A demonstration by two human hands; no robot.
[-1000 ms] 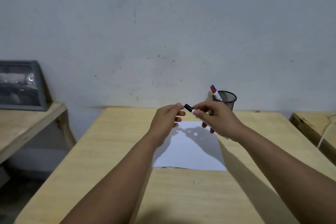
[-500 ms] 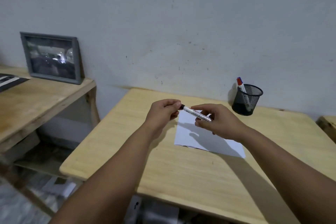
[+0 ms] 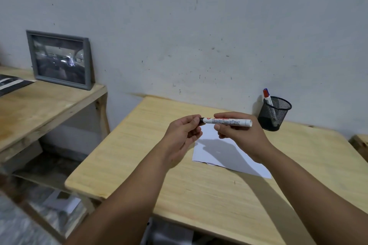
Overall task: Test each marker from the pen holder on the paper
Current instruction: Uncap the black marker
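Observation:
A white board marker (image 3: 227, 121) lies level in the air above the paper. My right hand (image 3: 239, 135) grips its white barrel from behind. My left hand (image 3: 184, 133) pinches its black cap (image 3: 201, 121) at the left end. A white sheet of paper (image 3: 219, 155) lies flat on the wooden desk (image 3: 139, 149), partly under my hands. A black mesh pen holder (image 3: 275, 113) stands at the desk's back right by the wall. It holds a marker with a red cap (image 3: 266, 95), and a blue tip shows just behind that.
A lower wooden shelf table (image 3: 39, 109) stands to the left with a grey picture frame (image 3: 59, 59) leaning on the wall and a dark booklet (image 3: 10, 83). Another wooden surface edge (image 3: 360, 143) shows at the far right. Papers lie on the floor below.
The view has swung left and down. The marker has turned level between both hands, its label now facing me; my left hand still pinches the black cap.

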